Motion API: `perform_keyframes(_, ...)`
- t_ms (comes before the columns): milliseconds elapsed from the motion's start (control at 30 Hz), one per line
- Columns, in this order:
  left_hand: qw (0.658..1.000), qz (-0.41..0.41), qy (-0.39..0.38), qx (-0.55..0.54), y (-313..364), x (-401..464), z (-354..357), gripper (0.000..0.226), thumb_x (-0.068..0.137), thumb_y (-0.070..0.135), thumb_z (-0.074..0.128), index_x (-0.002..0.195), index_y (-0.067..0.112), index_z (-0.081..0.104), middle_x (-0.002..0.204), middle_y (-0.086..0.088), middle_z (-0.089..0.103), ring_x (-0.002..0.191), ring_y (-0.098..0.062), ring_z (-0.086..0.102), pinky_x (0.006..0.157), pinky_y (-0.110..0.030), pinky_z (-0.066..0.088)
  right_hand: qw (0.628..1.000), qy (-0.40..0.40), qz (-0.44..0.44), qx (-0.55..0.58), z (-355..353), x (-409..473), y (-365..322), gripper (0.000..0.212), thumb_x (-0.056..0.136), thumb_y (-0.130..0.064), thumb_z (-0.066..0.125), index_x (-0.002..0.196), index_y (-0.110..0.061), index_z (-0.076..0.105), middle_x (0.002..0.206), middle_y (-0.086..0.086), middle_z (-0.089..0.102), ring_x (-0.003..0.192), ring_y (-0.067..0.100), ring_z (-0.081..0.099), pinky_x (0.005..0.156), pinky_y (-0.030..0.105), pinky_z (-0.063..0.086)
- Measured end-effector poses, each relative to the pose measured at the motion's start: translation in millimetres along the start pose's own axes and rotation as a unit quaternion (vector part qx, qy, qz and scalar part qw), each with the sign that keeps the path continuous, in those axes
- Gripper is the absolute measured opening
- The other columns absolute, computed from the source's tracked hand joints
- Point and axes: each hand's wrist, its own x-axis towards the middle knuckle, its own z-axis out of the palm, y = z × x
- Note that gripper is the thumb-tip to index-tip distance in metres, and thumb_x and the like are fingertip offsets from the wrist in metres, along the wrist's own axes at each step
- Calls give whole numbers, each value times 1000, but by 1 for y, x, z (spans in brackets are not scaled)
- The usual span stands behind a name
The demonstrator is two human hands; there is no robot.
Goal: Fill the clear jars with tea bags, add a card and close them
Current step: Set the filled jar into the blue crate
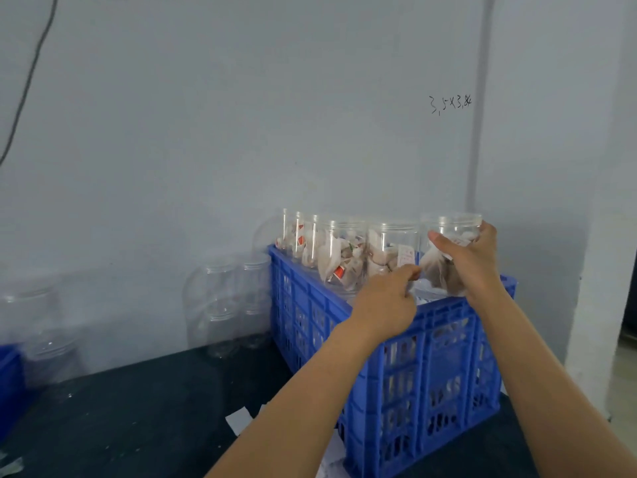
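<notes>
Closest to me, both of my bare forearms reach forward over a dark tabletop [138,408], where a few scraps of white paper [238,419] lie near the foot of a blue plastic crate [431,357]. Through the crate's slotted walls I can make out pale shapes inside, too blurred to name. My left hand [387,305] hovers at the crate's near rim, its fingers curled and pinching at something small and pale beside the base of the jar; I cannot tell what it is. My right hand [472,260] is higher and farther, wrapped around the side of a clear jar [448,250] at the crate's right end, thumb across the front and fingers curled round its far side. That jar is already packed with tea bags [437,270], it wears a clear lid [451,219], and its bottom sits at about the level of the crate's rim. Just left of it, a row of more clear filled jars [344,257] stands along the crate's back edge, showing white bags with red-and-white tags, and 1 of them has a small printed card [406,256] against its wall. Farther left, outside the crate, empty clear jars [224,305] stand stacked against the pale wall [241,115]. More empty jars, blurred, stand at the far left above another blue crate's edge [8,384]. Handwritten figures [450,104] mark the wall, and a dark cable [27,81] hangs at the left.
</notes>
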Motion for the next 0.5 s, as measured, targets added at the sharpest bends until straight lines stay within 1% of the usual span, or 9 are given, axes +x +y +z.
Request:
perform_keyframes(67,999,-1,-20,43,2,11,3,53,95,7,41,146,20,37,141,-8,51,125,-29,50,102,-43,44,1000,-7,2,3,3,5,4,82,78,-32,80,141,-13,31,133,7,52,119,26,55,103,48,44)
perform_keyframes(133,998,-14,-37,52,4,19,6,54,95,9,41,148,20,34,141,-13,49,126,-32,47,103,-45,43,1000,-14,8,7,4,10,7,84,79,-33,78,143,-13,28,137,8,49,122,26,53,105,47,43)
perform_keyframes(233,995,-35,-64,67,4,28,9,54,97,14,42,150,17,29,147,-13,43,133,-32,41,106,-41,38,1000,-26,17,2,6,14,14,84,80,-33,77,143,-12,26,139,9,47,124,27,51,106,48,42)
perform_keyframes(367,988,-51,-99,104,4,34,10,55,99,17,42,151,17,25,150,-15,40,131,-35,42,104,-41,39,999,-23,17,-14,9,15,22,85,82,-30,76,145,-12,22,140,10,45,124,27,50,106,47,42)
perform_keyframes(433,986,-58,-113,112,4,34,10,58,99,17,42,152,18,21,152,-15,36,132,-35,41,105,-42,39,999,-21,28,-13,10,16,21,84,84,-35,73,146,-12,21,143,12,42,126,29,48,107,48,41)
perform_keyframes(500,985,-58,-119,115,5,34,8,56,98,16,43,151,16,24,152,-16,36,132,-35,40,106,-43,38,998,-10,50,-31,12,14,16,80,89,-43,65,148,-13,19,146,15,36,130,34,43,108,50,38)
